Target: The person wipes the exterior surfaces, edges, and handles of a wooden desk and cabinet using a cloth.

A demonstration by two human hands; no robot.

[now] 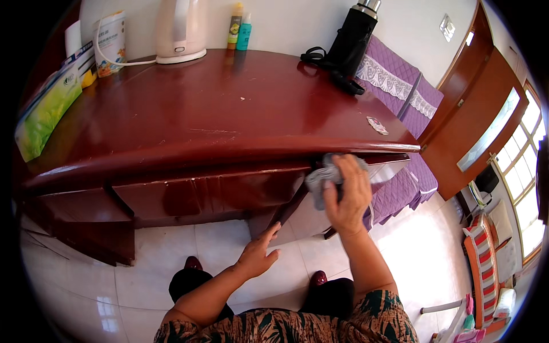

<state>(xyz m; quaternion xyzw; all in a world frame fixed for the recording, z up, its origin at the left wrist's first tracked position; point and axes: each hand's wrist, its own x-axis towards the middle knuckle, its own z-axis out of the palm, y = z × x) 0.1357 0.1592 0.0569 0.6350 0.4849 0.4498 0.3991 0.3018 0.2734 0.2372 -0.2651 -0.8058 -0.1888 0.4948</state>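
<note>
A crumpled grey cloth (323,178) is gripped in my right hand (350,197), pressed against the front of the dark red wooden desk (229,123) just under its top edge, toward the right. The desk's middle drawer front (229,191) lies to the left of the cloth. My left hand (258,254) holds nothing; it hangs in front of the desk, below that drawer, with its fingers stretched out and apart.
On the desktop stand a white electric kettle (182,34), two small bottles (235,28), a black thermos flask (351,43) with a strap, a canister (110,46) and a green tissue pack (51,111). A purple-covered seat (394,194) is beside the desk's right end.
</note>
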